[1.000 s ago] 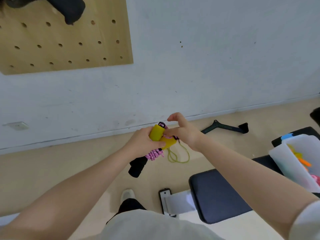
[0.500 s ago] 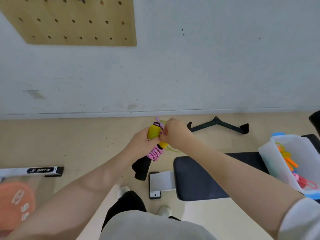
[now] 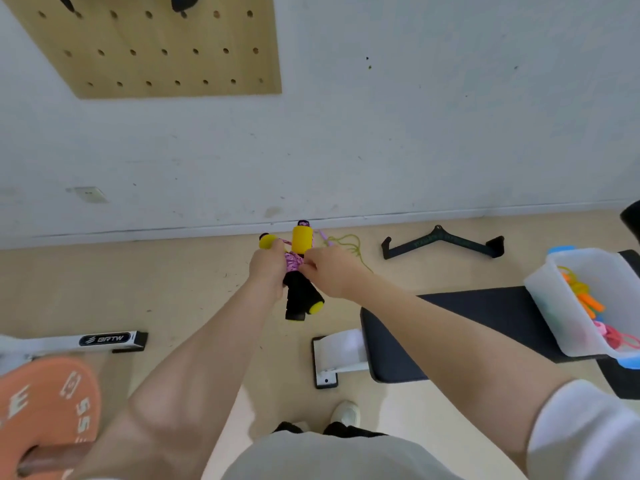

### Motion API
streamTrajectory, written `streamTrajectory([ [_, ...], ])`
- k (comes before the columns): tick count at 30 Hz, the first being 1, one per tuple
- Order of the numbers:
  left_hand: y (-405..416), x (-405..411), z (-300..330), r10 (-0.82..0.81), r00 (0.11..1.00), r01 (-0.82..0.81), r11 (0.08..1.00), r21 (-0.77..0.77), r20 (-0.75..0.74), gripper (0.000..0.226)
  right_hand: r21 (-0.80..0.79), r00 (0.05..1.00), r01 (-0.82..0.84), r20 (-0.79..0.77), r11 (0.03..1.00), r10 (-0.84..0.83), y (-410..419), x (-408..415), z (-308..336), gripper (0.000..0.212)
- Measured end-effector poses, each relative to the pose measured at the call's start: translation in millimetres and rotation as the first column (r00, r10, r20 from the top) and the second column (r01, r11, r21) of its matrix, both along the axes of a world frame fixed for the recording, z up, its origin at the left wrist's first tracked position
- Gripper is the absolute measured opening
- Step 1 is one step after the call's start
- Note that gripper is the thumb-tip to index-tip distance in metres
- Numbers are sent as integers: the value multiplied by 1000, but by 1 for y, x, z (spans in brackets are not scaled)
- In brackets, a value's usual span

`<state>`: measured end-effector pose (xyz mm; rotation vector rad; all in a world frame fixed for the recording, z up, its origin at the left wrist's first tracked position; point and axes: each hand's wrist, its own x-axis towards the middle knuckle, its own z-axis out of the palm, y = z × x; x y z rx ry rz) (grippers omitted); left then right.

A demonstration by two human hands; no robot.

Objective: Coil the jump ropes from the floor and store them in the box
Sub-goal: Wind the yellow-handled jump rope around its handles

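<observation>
Head view
Jump rope: the handles [image 3: 300,268], yellow and black foam, and the pink coils are held in the air in front of the wall.
Left hand [image 3: 267,269]: the bundle is gripped by the curled fingers.
Right hand [image 3: 329,271]: the pink coils are pinched.
Box [image 3: 568,308]: placed on the desk [image 3: 467,327] at right, coloured ropes [image 3: 588,299] inside.
Floor: a yellow-green cord [image 3: 349,245] is seen by the wall.
</observation>
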<state>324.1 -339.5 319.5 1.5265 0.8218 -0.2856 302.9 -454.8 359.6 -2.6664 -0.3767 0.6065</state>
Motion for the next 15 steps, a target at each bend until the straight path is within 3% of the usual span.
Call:
streamTrajectory([
  [9,3,-18,9,109,994,-109,971,-211,-11,23,175,989,136,-76,975,-124,-7,-29,-3,31],
  [12,-3,-25,11,37,999,-26,952,-305,30,25,68,984,175,-30,982,-174,-15,-36,1,27],
  [15,-13,-31,14,-85,987,121,949,-290,135,20,30,957,290,-4,957,-290,-23,-37,-7,28],
])
